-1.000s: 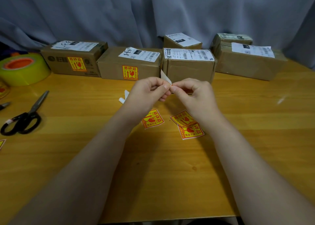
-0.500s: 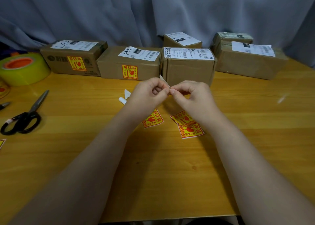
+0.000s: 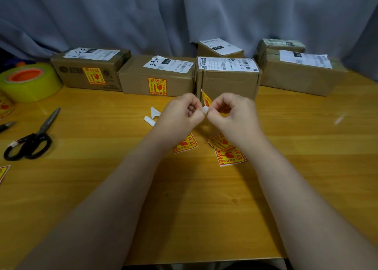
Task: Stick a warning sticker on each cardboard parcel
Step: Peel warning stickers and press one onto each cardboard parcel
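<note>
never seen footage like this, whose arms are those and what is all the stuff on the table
There is no machine here. The one picture comes from a camera worn on a person's head, looking down at their own bare arms. The left hand and right hand together pinch a warning sticker, seemingly peeling it from its white backing. On the wooden table stands a row of cardboard parcels: the two on the left, and, already carry a red-and-yellow sticker, while the middle parcel shows none on its front. Loose stickers lie under the wrists, peeled backing scraps beside the left hand, and scissors and a tape roll at the far left.
</note>
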Demonstrator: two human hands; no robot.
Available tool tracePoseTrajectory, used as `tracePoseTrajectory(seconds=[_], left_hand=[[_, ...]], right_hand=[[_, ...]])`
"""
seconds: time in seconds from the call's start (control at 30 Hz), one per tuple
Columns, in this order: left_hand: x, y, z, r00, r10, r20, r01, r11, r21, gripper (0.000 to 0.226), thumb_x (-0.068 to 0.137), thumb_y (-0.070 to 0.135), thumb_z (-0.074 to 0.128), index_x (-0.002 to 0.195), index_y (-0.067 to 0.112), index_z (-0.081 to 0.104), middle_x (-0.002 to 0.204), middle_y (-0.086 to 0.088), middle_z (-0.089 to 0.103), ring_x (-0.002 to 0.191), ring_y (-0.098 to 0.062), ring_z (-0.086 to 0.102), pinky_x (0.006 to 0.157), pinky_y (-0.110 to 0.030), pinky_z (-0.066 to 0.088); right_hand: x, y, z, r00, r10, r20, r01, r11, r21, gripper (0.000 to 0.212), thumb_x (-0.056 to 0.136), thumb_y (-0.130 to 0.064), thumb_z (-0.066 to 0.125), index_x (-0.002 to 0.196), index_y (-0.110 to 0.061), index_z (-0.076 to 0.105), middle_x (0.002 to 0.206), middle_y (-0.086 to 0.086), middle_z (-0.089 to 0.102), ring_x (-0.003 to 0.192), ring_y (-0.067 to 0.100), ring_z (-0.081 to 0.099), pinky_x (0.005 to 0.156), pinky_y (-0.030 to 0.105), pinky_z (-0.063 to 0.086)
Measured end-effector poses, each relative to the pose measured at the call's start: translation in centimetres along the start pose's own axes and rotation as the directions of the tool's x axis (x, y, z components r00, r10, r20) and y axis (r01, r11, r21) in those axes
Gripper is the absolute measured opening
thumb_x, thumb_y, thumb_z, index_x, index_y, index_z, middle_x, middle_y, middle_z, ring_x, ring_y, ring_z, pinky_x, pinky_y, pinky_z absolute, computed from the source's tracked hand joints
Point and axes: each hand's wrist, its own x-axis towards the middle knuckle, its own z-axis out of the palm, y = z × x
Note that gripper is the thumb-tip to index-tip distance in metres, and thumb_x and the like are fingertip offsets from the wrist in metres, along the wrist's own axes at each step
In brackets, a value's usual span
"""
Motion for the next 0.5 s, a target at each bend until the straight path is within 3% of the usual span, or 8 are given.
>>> tracePoseTrajectory(seconds=[0.17,0.23,0.3,0.4,0.5], left_hand=[[0.04,-0.06,-0.18,0.999,-0.043,-0.004,0.043,0.999,0.019,0.019,0.087,0.008,0.053,0.076,0.024,0.053,0.061,0.009,0.045,0.048,-0.002,0.039,0.047,-0.013,0.032],[-0.01,-0.10,-0.26,0.999,-0.047,0.001,0.047,0.998,-0.034,0.020,0.089,0.011,0.053,0.077,0.027,0.054,0.066,0.000,0.054,0.056,-0.003,0.045,0.054,-0.026,0.042],[-0.23,0.06,-0.42,0.997,-0.065,0.028,0.069,0.983,-0.171,0.010,0.092,0.020,0.053,0.086,0.025,0.059,0.081,-0.009,0.063,0.070,-0.013,0.055,0.068,-0.036,0.049],[-0.44,0.11,-0.47,0.992,-0.070,0.105,0.095,0.959,-0.266,0.022,0.091,0.037,0.053,0.098,0.017,0.062,0.091,-0.006,0.066,0.083,-0.015,0.061,0.079,-0.032,0.051],[-0.42,0.07,-0.37,0.989,-0.080,0.127,0.110,0.962,-0.250,0.016,0.090,0.031,0.055,0.097,0.016,0.059,0.086,-0.005,0.065,0.080,-0.015,0.062,0.077,-0.032,0.052]], right_hand=[[0.04,0.05,-0.17,0.995,0.096,-0.001,-0.096,0.993,0.073,0.004,0.072,-0.016,0.067,0.069,-0.013,0.067,0.062,-0.008,0.060,0.060,0.011,0.054,0.058,0.027,0.043],[0.03,-0.02,-0.21,0.992,0.124,0.011,-0.125,0.986,0.113,0.003,0.073,-0.014,0.067,0.071,-0.012,0.067,0.062,-0.006,0.060,0.059,0.009,0.052,0.057,0.026,0.042],[0.05,-0.07,-0.19,0.990,0.139,0.027,-0.141,0.976,0.167,0.004,0.074,-0.010,0.066,0.071,-0.011,0.067,0.062,-0.004,0.062,0.058,0.007,0.051,0.056,0.023,0.042],[-0.01,-0.16,-0.04,0.989,0.133,0.069,-0.145,0.965,0.218,0.007,0.076,-0.010,0.066,0.070,-0.013,0.067,0.064,0.001,0.065,0.058,0.005,0.053,0.057,0.020,0.044],[-0.07,-0.34,-0.15,0.985,0.145,0.087,-0.164,0.948,0.271,0.010,0.079,-0.008,0.065,0.071,-0.013,0.066,0.063,-0.003,0.063,0.056,0.000,0.053,0.055,0.015,0.043]])
